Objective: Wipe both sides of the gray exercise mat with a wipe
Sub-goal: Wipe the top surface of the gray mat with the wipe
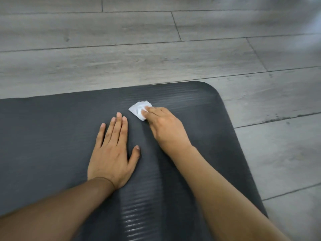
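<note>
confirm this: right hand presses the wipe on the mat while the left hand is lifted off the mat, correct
Not quite. The head view shows the left hand lying flat, palm down, on the mat, not lifted off it. The right hand does press the wipe on the mat.

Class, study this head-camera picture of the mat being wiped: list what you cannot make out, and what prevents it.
Head view throughout.
1. Underside of the mat: hidden, pressed against the floor.
2. The mat's left and near ends: cut off by frame edges.
3. How the right hand holds the wipe: thumb hidden under the hand.
4. Top-right floor: blurred.
</note>
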{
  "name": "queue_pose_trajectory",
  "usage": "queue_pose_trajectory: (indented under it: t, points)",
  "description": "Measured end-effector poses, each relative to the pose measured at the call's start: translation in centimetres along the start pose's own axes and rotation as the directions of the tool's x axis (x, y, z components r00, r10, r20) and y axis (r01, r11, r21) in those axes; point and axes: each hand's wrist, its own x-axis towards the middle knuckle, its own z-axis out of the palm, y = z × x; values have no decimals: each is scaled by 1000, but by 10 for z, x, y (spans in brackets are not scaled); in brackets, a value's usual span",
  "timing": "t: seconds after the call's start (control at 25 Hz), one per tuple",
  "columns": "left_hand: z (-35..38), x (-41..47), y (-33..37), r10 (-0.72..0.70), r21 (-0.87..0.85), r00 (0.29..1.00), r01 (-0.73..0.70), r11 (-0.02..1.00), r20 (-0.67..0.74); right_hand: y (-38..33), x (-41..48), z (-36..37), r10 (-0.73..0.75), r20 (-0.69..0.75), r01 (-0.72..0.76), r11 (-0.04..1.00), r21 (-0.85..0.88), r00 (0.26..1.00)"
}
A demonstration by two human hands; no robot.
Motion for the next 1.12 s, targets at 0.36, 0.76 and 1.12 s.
queue_pose_trajectory:
  t: [0.36, 0.76, 1.12]
  points:
    - [0, 0, 0, -11, -1, 1000, 11, 1000, -14, -7, -12, -5, 276, -39, -276, 961, 20, 960]
    - [1, 0, 2, -14, -1, 1000, 14, 1000, -9, 52, -43, -44, 722, -191, -740, 672, -35, 665]
    - [2, 0, -1, -20, -10, 1000, 20, 1000, -14, 77, -80, -47, 658, -244, -682, 731, -20, 712]
